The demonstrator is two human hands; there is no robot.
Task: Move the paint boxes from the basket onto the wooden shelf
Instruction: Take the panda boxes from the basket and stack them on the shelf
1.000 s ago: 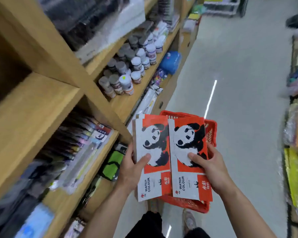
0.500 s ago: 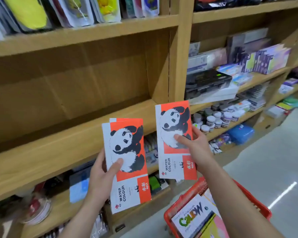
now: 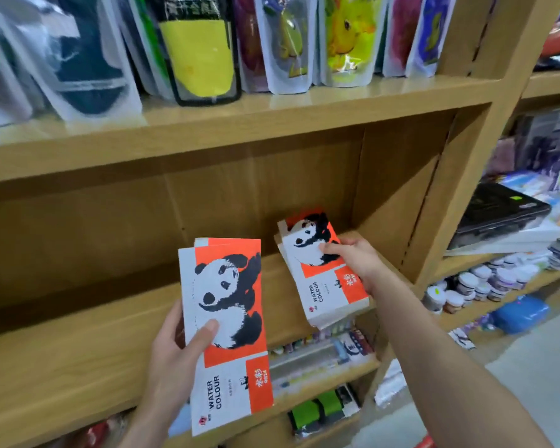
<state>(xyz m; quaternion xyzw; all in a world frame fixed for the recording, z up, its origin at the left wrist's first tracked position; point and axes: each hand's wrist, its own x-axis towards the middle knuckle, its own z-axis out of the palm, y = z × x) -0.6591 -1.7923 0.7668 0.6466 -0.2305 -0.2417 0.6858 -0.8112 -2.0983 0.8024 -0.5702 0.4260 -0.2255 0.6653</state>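
- Hands both loaded with panda-print boxes marked WATER COLOUR, in front of wooden shelf (image 3: 78,357).
- Left hand (image 3: 172,360) clamped on left boxes (image 3: 225,321), thumb pressed across the front, fingers wrapped behind; second box peeking out at the top behind the front one.
- Left boxes held upright in the air, just in front of the shelf edge, not resting on the board.
- Right hand (image 3: 356,258) reaching in over the board, closed on right boxes (image 3: 320,270), thumb on the panda, fingers under the far side.
- Right boxes tilted back, far end over the board near the right upright; whether touching the wood, cannot tell.
- More than one box in that stack, judging by layered edges at the near end.
- Pouches (image 3: 201,46) standing on the shelf above, paint jars (image 3: 485,281) in the next bay to the right.
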